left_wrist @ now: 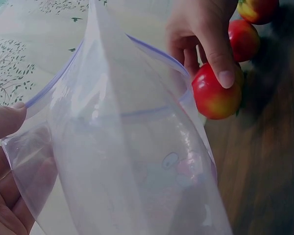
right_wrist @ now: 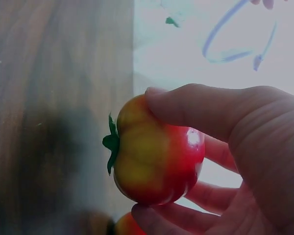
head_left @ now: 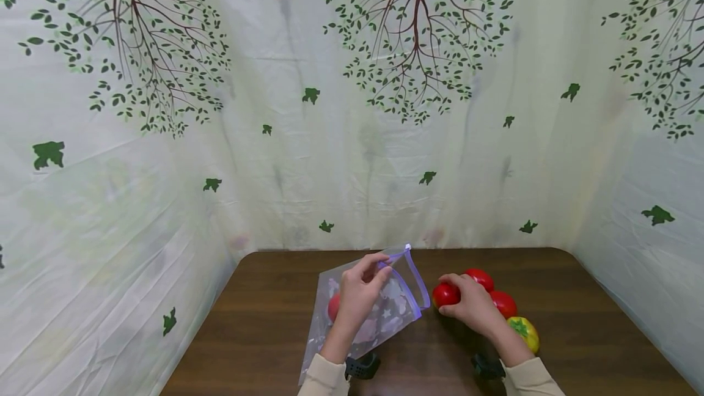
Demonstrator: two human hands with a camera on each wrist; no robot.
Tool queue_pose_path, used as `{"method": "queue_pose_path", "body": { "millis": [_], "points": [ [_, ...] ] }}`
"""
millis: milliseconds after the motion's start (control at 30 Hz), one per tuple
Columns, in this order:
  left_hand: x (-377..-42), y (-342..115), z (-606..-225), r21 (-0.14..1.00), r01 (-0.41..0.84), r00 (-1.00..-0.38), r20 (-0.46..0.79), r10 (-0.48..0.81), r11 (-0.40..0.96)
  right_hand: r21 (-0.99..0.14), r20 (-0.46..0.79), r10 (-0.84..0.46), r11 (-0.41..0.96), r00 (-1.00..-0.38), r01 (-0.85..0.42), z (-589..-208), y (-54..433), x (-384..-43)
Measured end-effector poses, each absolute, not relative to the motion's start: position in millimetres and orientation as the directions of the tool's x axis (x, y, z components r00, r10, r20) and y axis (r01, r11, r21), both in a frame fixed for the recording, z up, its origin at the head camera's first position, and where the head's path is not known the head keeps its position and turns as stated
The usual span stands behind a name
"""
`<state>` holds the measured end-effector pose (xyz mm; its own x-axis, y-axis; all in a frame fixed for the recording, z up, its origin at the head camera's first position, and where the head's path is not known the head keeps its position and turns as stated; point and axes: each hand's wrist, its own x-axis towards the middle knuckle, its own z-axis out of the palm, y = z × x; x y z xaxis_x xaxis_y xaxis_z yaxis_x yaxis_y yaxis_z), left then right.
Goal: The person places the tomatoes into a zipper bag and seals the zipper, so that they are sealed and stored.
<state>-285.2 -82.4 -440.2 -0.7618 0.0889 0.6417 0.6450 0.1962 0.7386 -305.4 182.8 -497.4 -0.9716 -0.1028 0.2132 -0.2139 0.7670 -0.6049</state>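
Observation:
My left hand (head_left: 360,291) pinches the rim of a clear zip bag (head_left: 396,310) with a purple closure, its mouth spread apart and facing right. Inside the bag, partly hidden by that hand, lies a red round thing (head_left: 333,307). To the right of the mouth, my right hand (head_left: 477,307) grips a red tomato (head_left: 444,295) between thumb and fingers. The right wrist view shows this tomato (right_wrist: 157,152) with a yellow side and green calyx. In the left wrist view, the bag (left_wrist: 132,147) fills the middle, and the tomato (left_wrist: 213,98) is just outside its opening.
Beside and behind my right hand are two more red tomatoes, a far one (head_left: 480,278) and a nearer one (head_left: 505,303). A yellow one with a green top (head_left: 525,333) sits by my right wrist. The brown table (head_left: 258,310) meets a leaf-printed cloth backdrop (head_left: 357,188).

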Motion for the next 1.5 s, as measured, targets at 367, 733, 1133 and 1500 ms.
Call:
{"method": "queue_pose_path", "body": {
  "millis": [367, 733, 1133, 1500],
  "points": [
    [-303.1, -86.9, -460.4, 0.752, 0.636, -0.771, 0.627, 0.110, 0.173, -0.631, 0.212, -0.107, 0.744, -0.971, -0.220, -486.9, 189.5, -299.9],
    [-301.9, -86.1, -455.9, 0.752, 0.638, -0.770, 0.628, 0.114, 0.165, -0.629, 0.288, -0.121, 0.724, -0.950, -0.283, -470.5, 203.5, -295.5],
    [-301.4, -86.6, -457.1, 0.759, 0.629, -0.777, 0.621, 0.103, 0.171, -0.659, 0.311, -0.128, 0.685, -0.942, -0.311, -454.1, 204.2, -288.7],
    [-280.2, -83.7, -433.9, 0.757, 0.632, -0.774, 0.627, 0.089, 0.167, -0.677, 0.312, -0.135, 0.663, -0.941, -0.319, -444.1, 200.9, -280.9]
  ]
}}
